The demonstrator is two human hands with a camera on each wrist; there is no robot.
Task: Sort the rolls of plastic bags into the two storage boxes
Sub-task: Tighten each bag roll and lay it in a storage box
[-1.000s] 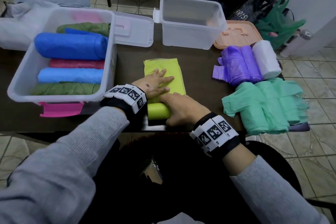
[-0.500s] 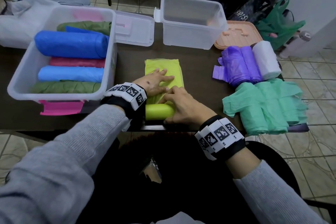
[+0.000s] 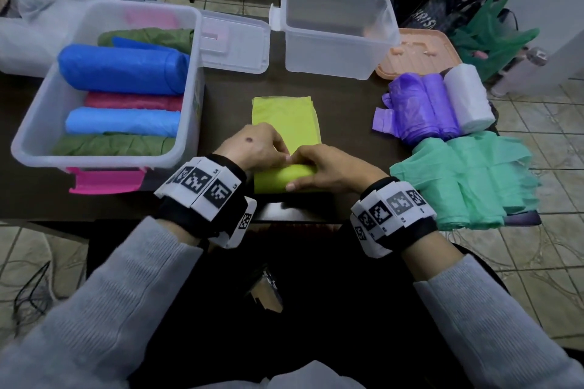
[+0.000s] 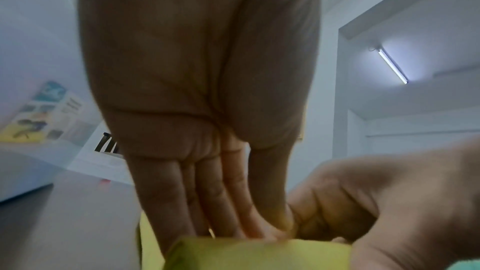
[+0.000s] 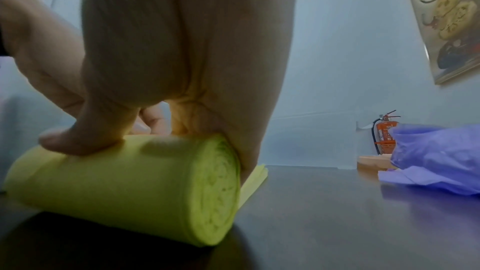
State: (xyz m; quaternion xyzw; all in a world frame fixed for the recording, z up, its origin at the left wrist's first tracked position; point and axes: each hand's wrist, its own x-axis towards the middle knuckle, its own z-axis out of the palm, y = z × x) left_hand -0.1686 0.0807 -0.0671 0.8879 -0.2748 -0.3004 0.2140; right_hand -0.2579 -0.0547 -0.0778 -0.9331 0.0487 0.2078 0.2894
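A yellow-green roll of bags [image 3: 278,180] lies near the table's front edge, its loose flat end [image 3: 284,117] stretched away from me. My right hand [image 3: 319,167] grips the roll, thumb on the near side and fingers over the far side [image 5: 78,141]. My left hand [image 3: 265,150] meets it from the left, its straight fingertips [image 4: 233,223] pressing down at the roll's far side. The left storage box [image 3: 28,136] holds several rolls, blue, pink and green. The right storage box [image 3: 338,38] stands empty at the back.
Purple rolls [image 3: 420,110], a white roll [image 3: 467,98] and loose mint-green bags [image 3: 467,177] lie at the right end of the table. A clear lid [image 3: 234,41] and a peach lid [image 3: 417,54] lie by the boxes. Bags stand on the floor beyond.
My left hand has drawn back from lying flat on the yellow sheet, and its fingertips now press at the roll beside the right hand. The roll has grown slightly thicker.
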